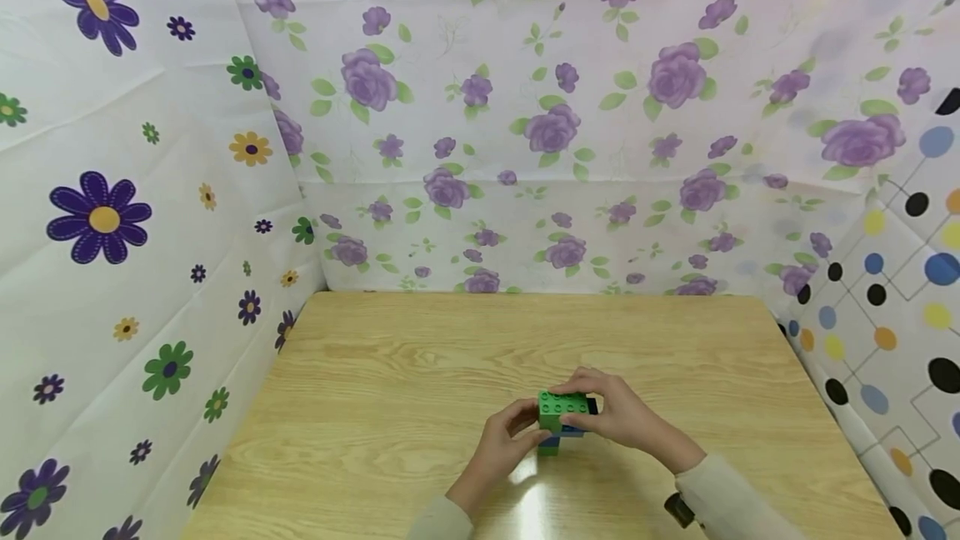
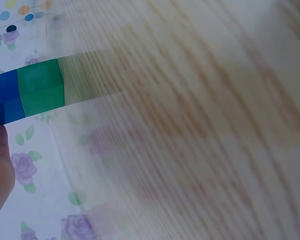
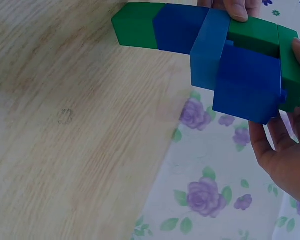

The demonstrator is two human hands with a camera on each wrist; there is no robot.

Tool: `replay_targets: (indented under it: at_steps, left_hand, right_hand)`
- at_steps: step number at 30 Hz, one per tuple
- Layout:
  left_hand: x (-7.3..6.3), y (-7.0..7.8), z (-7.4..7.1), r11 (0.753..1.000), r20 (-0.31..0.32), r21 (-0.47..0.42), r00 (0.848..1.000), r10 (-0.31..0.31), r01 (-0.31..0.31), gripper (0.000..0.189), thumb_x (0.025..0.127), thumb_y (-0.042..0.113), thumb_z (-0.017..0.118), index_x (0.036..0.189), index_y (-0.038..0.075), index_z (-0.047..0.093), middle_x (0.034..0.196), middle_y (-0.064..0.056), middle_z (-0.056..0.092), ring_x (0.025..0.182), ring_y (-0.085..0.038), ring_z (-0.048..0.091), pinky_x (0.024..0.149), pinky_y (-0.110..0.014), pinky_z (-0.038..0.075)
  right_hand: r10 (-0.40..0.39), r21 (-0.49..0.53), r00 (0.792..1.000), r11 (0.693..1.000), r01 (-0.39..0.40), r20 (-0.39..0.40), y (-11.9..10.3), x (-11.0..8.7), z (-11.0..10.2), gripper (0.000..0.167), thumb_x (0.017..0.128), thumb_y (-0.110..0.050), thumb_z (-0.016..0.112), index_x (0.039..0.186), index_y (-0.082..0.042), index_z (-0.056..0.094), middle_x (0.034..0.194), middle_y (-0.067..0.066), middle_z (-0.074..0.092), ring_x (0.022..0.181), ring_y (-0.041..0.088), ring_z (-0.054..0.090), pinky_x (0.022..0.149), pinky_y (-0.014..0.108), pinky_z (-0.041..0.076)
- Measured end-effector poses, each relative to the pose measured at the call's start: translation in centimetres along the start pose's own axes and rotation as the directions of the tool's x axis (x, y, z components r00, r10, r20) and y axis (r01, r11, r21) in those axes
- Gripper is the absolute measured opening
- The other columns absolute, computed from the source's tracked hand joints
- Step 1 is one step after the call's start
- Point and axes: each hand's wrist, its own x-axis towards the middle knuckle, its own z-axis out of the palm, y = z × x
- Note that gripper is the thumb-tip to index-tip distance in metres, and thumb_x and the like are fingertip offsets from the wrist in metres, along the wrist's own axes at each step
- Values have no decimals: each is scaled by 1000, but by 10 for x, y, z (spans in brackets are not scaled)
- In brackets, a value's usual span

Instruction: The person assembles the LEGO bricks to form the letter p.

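Observation:
A stack of toy building bricks stands on the table in the head view, with a studded green brick [image 1: 564,403] on top. My right hand [image 1: 621,413] pinches that top brick between thumb and fingers. From the left side, my left hand [image 1: 504,442] grips the stack below the top. The right wrist view shows the stack sideways: a green bottom brick [image 3: 135,25], a blue brick [image 3: 180,28], a lighter blue brick [image 3: 209,50], then a green brick [image 3: 255,36] beside a dark blue brick [image 3: 247,84]. In the left wrist view, a fingertip touches a blue brick [image 2: 5,97].
The wooden table [image 1: 405,390] lies under the stack. Flower-printed cloth [image 1: 551,132] hangs behind it, with more cloth at both sides. A small dark device [image 1: 679,511] sits at the right wrist, by the sleeve.

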Motion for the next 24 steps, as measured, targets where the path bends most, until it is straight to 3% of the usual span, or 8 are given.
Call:
replay_targets:
  at_steps: [5,10,15,24]
  left_hand:
    - [-2,18,0,1000,-2,-3,1000,-15,15,37,89,4,67,125,2,57,127,-14,59,121,-30,55,105,-41,45]
    - [-1,5,0,999,-21,1,999,-33,33,39,88,5,68,125,5,57,128,-11,59,121,-29,54,105,-37,45]
    - [2,-13,-1,1000,-25,3,1000,-15,15,39,89,12,69,126,9,58,128,-7,59,121,-24,55,104,-32,45]
    - [1,-11,0,1000,-22,5,999,-23,24,40,88,16,70,126,13,58,128,-2,59,121,-19,55,105,-28,44]
  right_hand:
    - [44,43,999,998,-43,-10,4,-6,-1,32,88,-13,71,120,-8,65,114,10,65,103,27,60,90,42,54]
    - [85,83,996,993,-82,-32,9,-9,-1,29,90,-13,69,118,-6,65,120,15,61,101,26,60,83,36,56]
    - [90,88,994,993,-85,-60,32,-10,9,30,90,-13,70,119,-11,65,121,14,61,99,22,60,80,32,56]
    - [106,141,992,985,-96,-63,50,-16,16,32,94,-21,64,125,-16,62,128,8,58,104,15,58,83,29,55]
